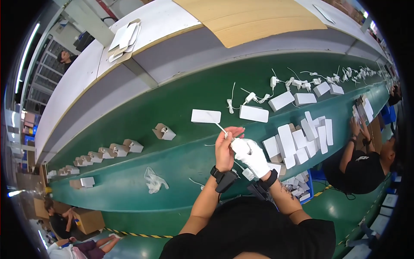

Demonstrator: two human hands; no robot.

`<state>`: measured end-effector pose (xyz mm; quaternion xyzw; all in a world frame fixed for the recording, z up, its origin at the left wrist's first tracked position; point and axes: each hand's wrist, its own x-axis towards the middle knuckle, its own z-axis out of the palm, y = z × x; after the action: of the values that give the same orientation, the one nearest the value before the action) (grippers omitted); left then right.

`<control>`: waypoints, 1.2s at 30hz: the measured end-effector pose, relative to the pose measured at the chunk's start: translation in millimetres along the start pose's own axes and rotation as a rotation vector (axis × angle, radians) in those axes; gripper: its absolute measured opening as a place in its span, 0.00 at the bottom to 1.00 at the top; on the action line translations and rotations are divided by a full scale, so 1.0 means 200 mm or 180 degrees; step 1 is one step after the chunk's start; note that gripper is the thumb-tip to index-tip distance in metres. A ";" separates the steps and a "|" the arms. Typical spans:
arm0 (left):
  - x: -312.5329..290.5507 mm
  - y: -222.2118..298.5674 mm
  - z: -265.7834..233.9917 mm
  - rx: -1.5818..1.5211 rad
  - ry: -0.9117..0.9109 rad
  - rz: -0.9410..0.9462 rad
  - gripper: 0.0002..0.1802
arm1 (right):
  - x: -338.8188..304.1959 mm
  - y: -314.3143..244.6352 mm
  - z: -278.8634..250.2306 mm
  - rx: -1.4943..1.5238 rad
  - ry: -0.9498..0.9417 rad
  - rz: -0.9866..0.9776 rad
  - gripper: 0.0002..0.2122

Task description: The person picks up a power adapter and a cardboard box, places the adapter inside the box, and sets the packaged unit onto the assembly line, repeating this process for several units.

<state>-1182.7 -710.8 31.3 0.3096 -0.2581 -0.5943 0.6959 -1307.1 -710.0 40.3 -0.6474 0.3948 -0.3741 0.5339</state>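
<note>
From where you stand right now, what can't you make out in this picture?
All in the head view:
White item at the hands: its outline blends into the white glove on the right hand; the left hand hides part.
Blue bin: its left side is hidden behind the right forearm.
Farthest plugs and cords, right: too small and tangled to count.
Farthest boxes, left: too small to see inside.

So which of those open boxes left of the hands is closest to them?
The lone open box, nearest the left hand: it stands apart, while the others line up in a row farther left.
</note>
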 end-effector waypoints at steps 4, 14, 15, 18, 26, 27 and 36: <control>0.00 0.04 -0.01 -0.0149 0.0320 -0.0007 0.20 | 0.05 -0.07 0.03 -0.2571 -0.0013 -0.0404 0.20; 0.37 -0.05 -0.48 0.3117 -0.0086 0.0493 0.31 | 0.23 0.21 0.01 0.0823 -0.0385 0.0452 0.25; 0.46 -0.02 -0.59 0.4486 -0.0125 0.0994 0.36 | 0.22 0.21 -0.06 0.1217 -0.0572 0.0838 0.25; 0.65 0.02 -0.82 0.6295 -0.0036 0.0816 0.50 | 0.19 0.09 -0.18 0.1928 -0.0776 0.1287 0.23; 0.60 0.07 -0.94 0.3819 -0.1041 -0.0516 0.45 | 0.13 -0.08 -0.29 0.2528 -0.1284 0.1806 0.21; 0.54 0.07 -0.88 0.3389 -0.1160 -0.0656 0.44 | 0.13 -0.10 -0.28 0.2497 -0.1304 0.1756 0.21; 0.23 0.13 -0.46 0.3097 -0.1987 -0.0527 0.48 | 0.23 -0.03 -0.18 0.1038 -0.1643 0.1473 0.15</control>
<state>-1090.8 -743.1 -11.9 0.4230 -0.6692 -0.5229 0.3159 -1320.6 -765.8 54.0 -0.5205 0.3184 -0.1263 0.7821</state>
